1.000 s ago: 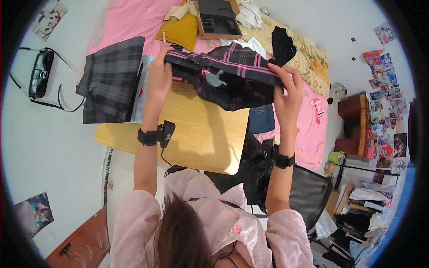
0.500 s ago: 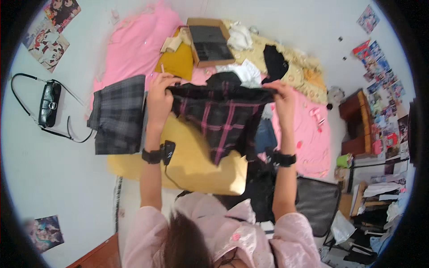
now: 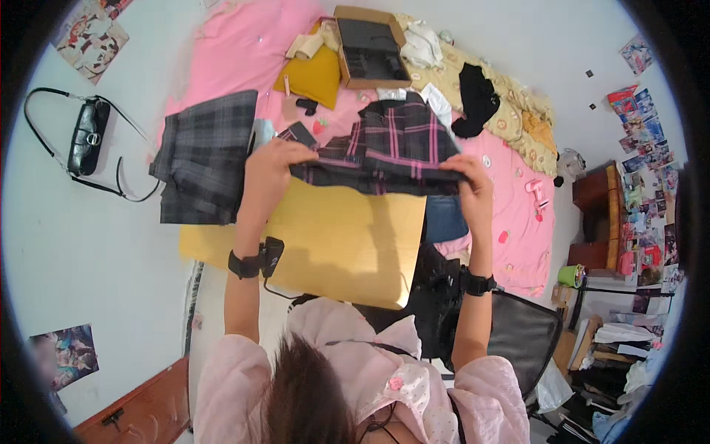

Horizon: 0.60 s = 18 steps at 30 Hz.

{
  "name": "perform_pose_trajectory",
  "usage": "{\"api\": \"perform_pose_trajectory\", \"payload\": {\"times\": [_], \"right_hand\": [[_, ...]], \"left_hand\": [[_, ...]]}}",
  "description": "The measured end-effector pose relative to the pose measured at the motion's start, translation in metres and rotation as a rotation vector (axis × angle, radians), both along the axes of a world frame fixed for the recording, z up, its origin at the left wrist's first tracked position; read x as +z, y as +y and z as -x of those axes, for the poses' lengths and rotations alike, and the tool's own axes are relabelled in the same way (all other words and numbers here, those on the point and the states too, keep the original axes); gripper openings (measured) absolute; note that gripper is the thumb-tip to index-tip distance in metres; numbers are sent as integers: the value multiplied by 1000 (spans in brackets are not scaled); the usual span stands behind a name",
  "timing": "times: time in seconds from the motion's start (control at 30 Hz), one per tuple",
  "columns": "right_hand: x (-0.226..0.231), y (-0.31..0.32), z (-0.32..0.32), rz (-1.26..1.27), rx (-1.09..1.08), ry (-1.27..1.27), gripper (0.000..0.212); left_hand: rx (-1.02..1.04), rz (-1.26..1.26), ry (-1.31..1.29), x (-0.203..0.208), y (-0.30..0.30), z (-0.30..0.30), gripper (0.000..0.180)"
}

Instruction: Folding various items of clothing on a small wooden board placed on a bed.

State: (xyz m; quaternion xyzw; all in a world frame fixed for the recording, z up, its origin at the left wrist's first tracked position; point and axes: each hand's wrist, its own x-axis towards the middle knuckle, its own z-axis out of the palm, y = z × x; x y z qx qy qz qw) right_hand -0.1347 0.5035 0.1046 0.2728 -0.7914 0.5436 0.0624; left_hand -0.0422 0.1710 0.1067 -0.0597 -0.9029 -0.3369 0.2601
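Observation:
Stretched between my hands is a black pleated skirt with pink plaid lines (image 3: 399,140). My left hand (image 3: 272,169) grips one end of its waistband, and my right hand (image 3: 473,179) pinches the other end. The waistband edge lies nearer to me, while the body of the skirt spreads away, above the far part of the yellow table (image 3: 333,248). To the left of my left hand, a grey plaid pleated skirt (image 3: 207,159) lies flat at the table's far left. Some of my fingertips are hidden by the cloth.
Beyond the table, a bed with pink bedding (image 3: 518,214) carries a mustard cushion (image 3: 314,78), an open cardboard box (image 3: 373,52) and a black garment (image 3: 477,96). A black handbag (image 3: 89,137) is at the left wall. A black chair (image 3: 521,333) stands at my right.
The pink-lined skirt has swung from hanging down toward me to spreading away over the far side. My hands have moved slightly nearer to me, still holding it.

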Motion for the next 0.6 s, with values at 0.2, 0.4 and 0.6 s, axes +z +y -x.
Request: {"api": "perform_pose_trajectory", "payload": {"times": [0.2,0.4,0.6], "right_hand": [[-137,25,-52,-405,68,-280,41],[-205,34,-114,-564,62,-526,39],[-225,58,-132,-642,238,-574,25]], "left_hand": [[-279,247,-484,-130,14,-50,39],[-296,277,-838,-212,40,-112,44],[-350,208,-1009,-227,46,-132,40]]}}
